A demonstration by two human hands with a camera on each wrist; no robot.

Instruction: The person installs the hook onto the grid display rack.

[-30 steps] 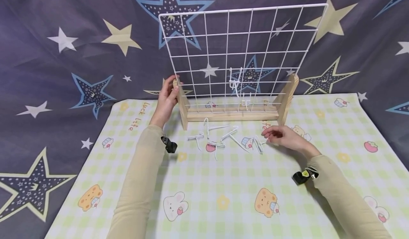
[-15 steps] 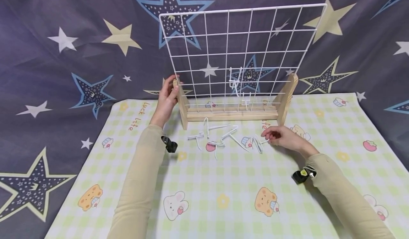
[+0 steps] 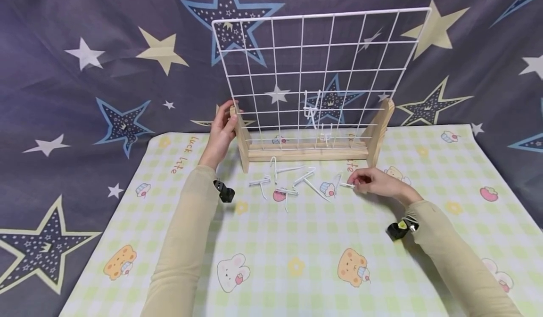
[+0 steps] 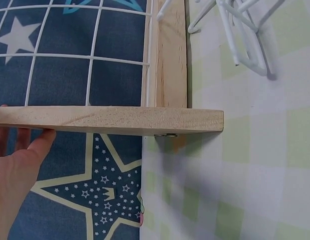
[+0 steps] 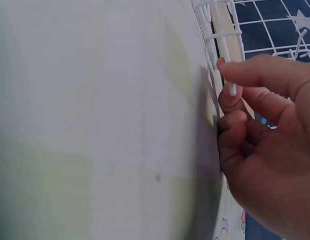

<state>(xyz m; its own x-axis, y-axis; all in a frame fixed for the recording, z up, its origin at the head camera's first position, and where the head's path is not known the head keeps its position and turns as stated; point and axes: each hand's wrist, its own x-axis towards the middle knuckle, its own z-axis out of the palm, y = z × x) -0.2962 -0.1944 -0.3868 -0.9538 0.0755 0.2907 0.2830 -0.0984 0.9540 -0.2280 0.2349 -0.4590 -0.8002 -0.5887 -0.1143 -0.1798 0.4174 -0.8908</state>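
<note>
A white wire grid (image 3: 301,46) stands upright in a wooden base, two white hooks hanging on its lower middle. My left hand (image 3: 219,132) holds the wooden side post (image 3: 241,140) at the grid's left; in the left wrist view its fingertips (image 4: 43,140) press against the wood. To the right, low over the tablecloth, my right hand (image 3: 376,183) pinches the straight prong of a white wire hook (image 3: 347,185) between thumb and fingers. The right wrist view shows the prong's end (image 5: 232,90) sticking out past the thumb.
Several loose white hooks (image 3: 286,192) lie on the checked tablecloth (image 3: 271,241) just in front of the wooden base bar (image 3: 305,154). The right wooden post (image 3: 379,131) stands behind my right hand. A dark star-patterned curtain (image 3: 106,48) hangs behind everything.
The right hook has turned in my right fingers, its frame now seen more edge-on and its prong closer into the fingertips. My left hand stays on the post.
</note>
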